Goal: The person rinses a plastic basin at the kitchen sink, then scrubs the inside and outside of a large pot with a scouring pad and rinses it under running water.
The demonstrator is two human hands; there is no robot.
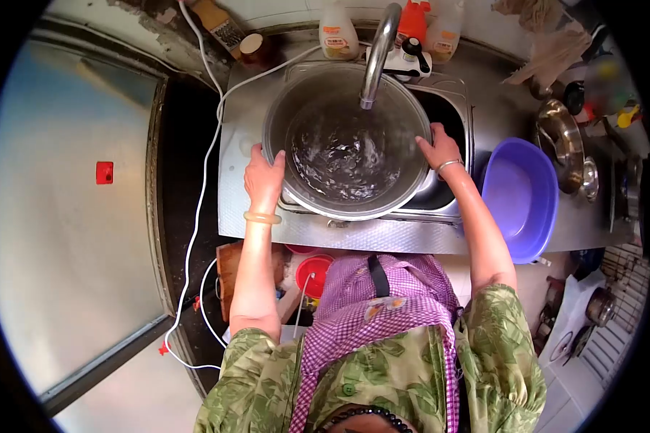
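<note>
A large round metal pot (pixel 278 115) sits over the sink (pixel 451 202) below the faucet (pixel 380 58). Rippling water (pixel 347 159) covers its bottom. On the left, my left hand (pixel 264 177) grips the rim, thumb over the edge and the other fingers along the outside. Opposite it, my right hand (pixel 439 149) clasps the right side of the rim in the same way. The undersides of the fingers are partly hidden by the pot wall. Any stream from the spout is hard to make out.
A purple plastic basin (pixel 520 195) stands on the counter at the right, with metal bowls (pixel 560 144) beyond it. Bottles (pixel 338 32) line the back wall. A white cable (pixel 208 159) runs down the left side. Below the counter is a red bucket (pixel 313 276).
</note>
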